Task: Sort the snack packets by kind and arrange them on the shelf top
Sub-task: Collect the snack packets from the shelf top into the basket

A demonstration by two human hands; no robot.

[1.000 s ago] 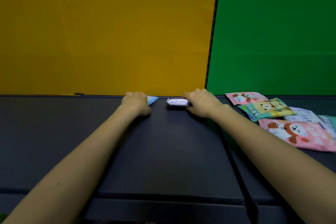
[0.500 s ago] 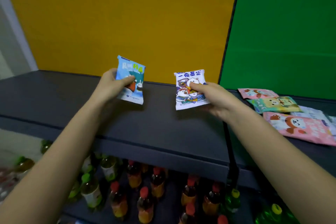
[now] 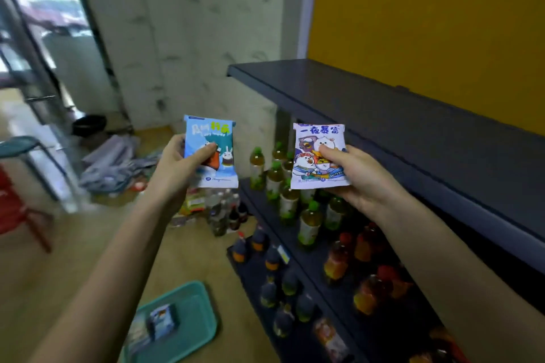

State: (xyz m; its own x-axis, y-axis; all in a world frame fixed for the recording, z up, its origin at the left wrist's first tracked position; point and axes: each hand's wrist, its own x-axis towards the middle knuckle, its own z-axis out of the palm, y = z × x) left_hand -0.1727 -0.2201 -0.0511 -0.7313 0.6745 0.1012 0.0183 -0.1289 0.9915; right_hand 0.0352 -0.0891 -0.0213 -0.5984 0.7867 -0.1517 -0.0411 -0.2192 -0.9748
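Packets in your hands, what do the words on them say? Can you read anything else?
"一夜暴富": top of the white packet in the right hand.
Blue packet in the left hand: big letters too blurred to read.
Small print at the bottom of both packets: too small.
Bottle labels and the loose packet in the teal tray: too blurred.

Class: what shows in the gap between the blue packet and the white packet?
In the head view the gap between the blue packet and white packet holds nothing; behind it stand green-capped bottles on a lower shelf.
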